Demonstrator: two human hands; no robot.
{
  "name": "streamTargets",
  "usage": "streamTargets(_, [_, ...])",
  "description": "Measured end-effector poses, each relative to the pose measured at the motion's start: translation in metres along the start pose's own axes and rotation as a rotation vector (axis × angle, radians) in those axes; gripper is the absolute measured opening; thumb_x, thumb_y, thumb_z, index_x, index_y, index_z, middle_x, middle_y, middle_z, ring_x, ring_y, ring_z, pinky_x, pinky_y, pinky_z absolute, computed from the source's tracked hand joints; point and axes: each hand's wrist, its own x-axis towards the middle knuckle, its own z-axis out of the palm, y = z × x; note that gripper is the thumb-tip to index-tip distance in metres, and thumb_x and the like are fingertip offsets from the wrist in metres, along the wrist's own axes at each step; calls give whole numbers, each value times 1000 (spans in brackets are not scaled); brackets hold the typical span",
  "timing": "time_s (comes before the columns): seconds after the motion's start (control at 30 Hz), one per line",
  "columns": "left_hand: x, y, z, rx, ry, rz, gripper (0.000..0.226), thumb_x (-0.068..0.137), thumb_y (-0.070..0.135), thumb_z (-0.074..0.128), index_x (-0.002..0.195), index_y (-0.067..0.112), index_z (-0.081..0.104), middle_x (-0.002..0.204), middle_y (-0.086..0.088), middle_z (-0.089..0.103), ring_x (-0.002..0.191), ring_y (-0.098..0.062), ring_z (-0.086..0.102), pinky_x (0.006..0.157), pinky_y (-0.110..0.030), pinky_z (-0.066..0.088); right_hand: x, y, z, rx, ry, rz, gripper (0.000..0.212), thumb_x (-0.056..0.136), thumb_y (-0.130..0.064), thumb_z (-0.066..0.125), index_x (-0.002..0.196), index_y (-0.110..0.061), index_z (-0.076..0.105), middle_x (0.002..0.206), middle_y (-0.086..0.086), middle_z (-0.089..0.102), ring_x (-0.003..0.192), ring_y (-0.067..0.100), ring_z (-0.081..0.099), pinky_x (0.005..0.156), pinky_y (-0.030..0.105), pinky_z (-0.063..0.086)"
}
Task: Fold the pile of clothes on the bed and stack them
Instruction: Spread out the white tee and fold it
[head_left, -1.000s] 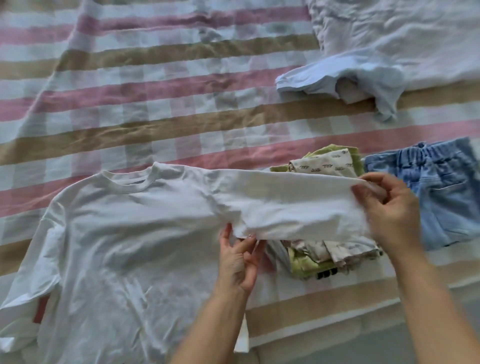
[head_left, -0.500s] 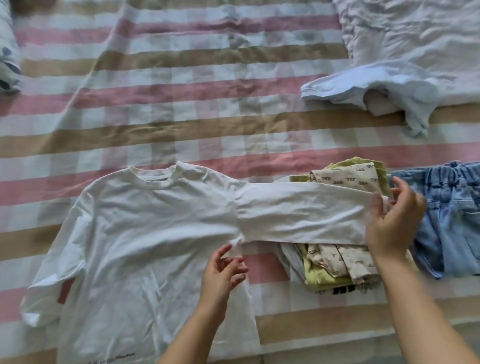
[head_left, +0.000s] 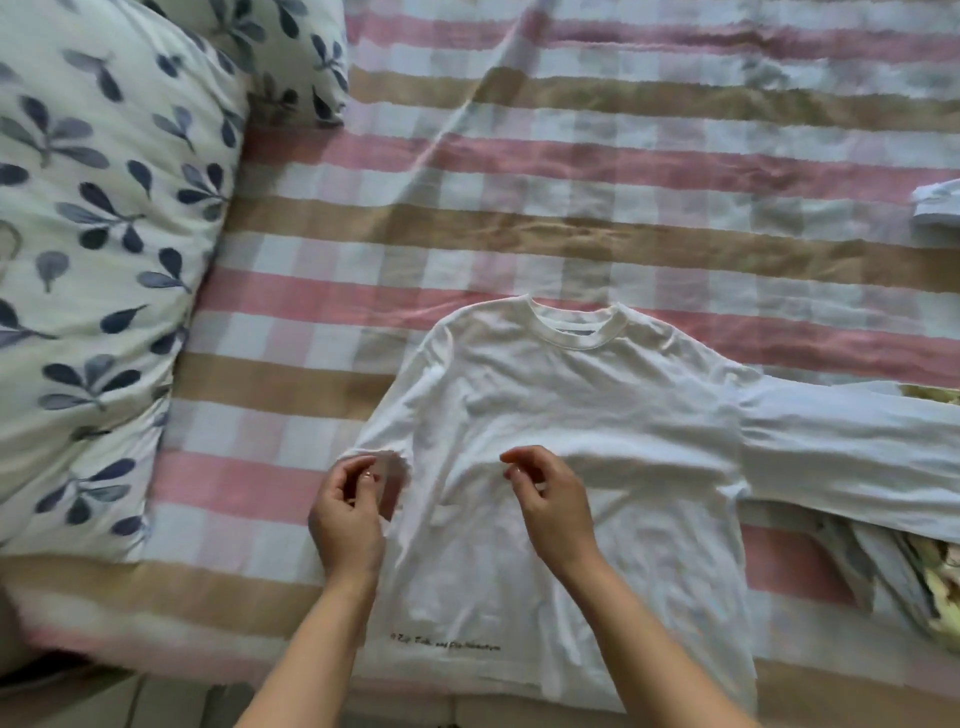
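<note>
Presently spreading: white long-sleeved cotton shirt (head_left: 597, 415) flat on striped bed (head_left: 623, 234). Left hand (head_left: 348, 514) at bunched sleeve (head_left: 397, 465), grip unclear; right hand (head_left: 550, 504) loose, empty. Next: likely draw sleeve out.

left hand (head_left: 347, 514) — fingers curled | right hand (head_left: 553, 512) — fingers loosely curled

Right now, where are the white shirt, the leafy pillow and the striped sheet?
white long-sleeved shirt (head_left: 597, 415), head view, on its chest below the collar.
leaf-print pillow (head_left: 104, 260), head view, on its middle.
striped bedsheet (head_left: 623, 234), head view, on a bare tan stripe.
</note>
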Motion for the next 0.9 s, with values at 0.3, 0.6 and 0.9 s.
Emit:
streamTargets(0.3, [36,-43,-54,170,-140,-133,16,89,9,57,105,11,58,97,-5,60,87,-17,55,80,-27,45,17,-27,121,-303,-67,-151,54,71,-3,64,119,-26,54,104,-4,42,94,12,48,80,22,45])
streamTargets(0.6, [43,-37,-78,-46,-227,-141,16,89,7,57,74,10,55,74,-7,59,68,-15,52,60,-15,41,4,-20,128,-262,143,-133,42,82,-1,62,120,-18,55,94,0,48,77,10,52,70,28,48])
streamTargets(0.9, [186,2,-128,434,-256,275,19,80,19,70,74,6,57,68,-6,56,63,-20,47,56,-27,30,15,-23,144,-697,-62,-275,54,83,-11,58,136,-17,45,149,8,33,139,27,25,113,39,21])
